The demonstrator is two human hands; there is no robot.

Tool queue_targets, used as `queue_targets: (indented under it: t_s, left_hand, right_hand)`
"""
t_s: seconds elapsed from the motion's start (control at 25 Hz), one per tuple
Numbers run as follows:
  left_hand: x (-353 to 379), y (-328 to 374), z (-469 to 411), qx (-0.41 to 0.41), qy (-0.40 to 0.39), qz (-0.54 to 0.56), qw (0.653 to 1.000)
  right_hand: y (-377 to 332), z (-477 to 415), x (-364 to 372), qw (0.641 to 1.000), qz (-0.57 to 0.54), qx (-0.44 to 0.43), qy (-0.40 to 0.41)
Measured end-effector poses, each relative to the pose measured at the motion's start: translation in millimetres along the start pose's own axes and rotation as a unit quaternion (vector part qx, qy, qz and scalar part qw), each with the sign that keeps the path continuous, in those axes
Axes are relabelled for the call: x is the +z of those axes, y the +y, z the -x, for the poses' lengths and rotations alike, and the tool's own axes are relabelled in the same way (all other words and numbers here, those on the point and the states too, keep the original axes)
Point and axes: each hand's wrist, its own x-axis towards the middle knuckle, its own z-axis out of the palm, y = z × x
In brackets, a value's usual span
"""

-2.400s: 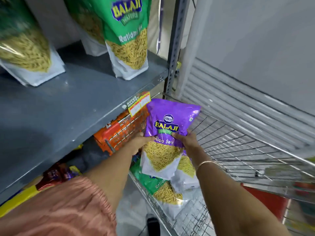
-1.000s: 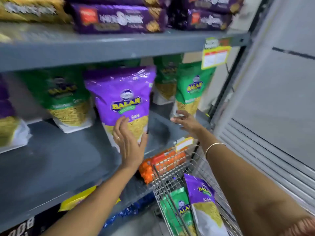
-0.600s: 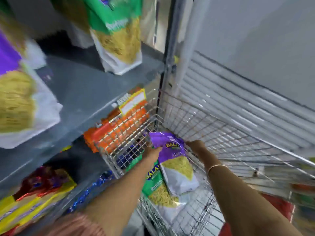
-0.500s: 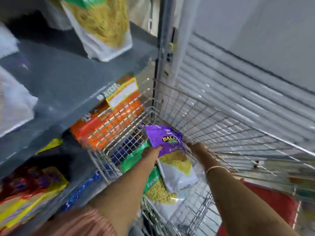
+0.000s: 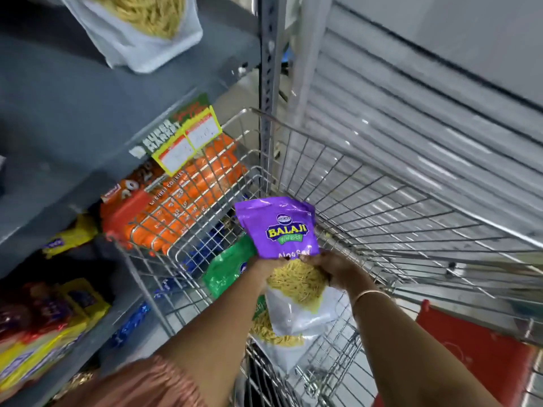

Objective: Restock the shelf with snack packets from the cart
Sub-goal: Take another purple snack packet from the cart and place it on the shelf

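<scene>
A purple Balaji snack packet [image 5: 280, 230] is held upright inside the wire cart [image 5: 382, 207]. My left hand [image 5: 266, 264] grips its left side and my right hand [image 5: 338, 270] grips its right side, both at the packet's middle. Under it in the cart lies a green packet [image 5: 227, 268], partly covered. The grey shelf [image 5: 73, 118] runs along the left, with the bottom of one standing snack packet [image 5: 141, 33] at the top edge.
Orange biscuit packs [image 5: 176, 201] sit on the lower shelf behind the cart's wire wall, under a yellow price tag [image 5: 191, 142]. Yellow and red packets [image 5: 44, 333] fill the bottom left shelf. A grey upright post [image 5: 269, 69] and a ribbed shutter [image 5: 426, 127] stand behind the cart.
One purple packet was set on the shelf a second ago. Both hands then went down into the cart, closed on another purple packet and have lifted it upright.
</scene>
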Motion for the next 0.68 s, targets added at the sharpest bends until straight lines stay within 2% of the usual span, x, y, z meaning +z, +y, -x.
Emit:
queue_targets:
  t_s: [0.08,0.28,0.4,0.52,0.6,0.68]
  left_hand:
    - [-15,11,18,0.038,0.002,0.000,0.999]
    - [-46,70,107,0.188,-0.006,-0.002,0.982]
    - [-63,98,178,0.235,-0.050,0.017,0.971]
    - [-81,111,233,0.303,-0.046,0.023,0.952]
    - [-107,113,281,0.371,-0.015,0.029,0.928]
    - [-137,109,332,0.428,0.055,0.018,0.902]
  right_hand:
    - [-15,13,18,0.998,0.007,-0.050,-0.021]
    - [-75,68,73,0.983,0.054,-0.173,0.012]
    - [-108,119,111,0.972,0.065,-0.221,0.034]
    - [-133,170,145,0.956,0.075,-0.285,0.011]
    - [-146,213,185,0.937,0.100,-0.335,0.000]
    - [-156,245,227,0.917,0.134,-0.375,-0.015]
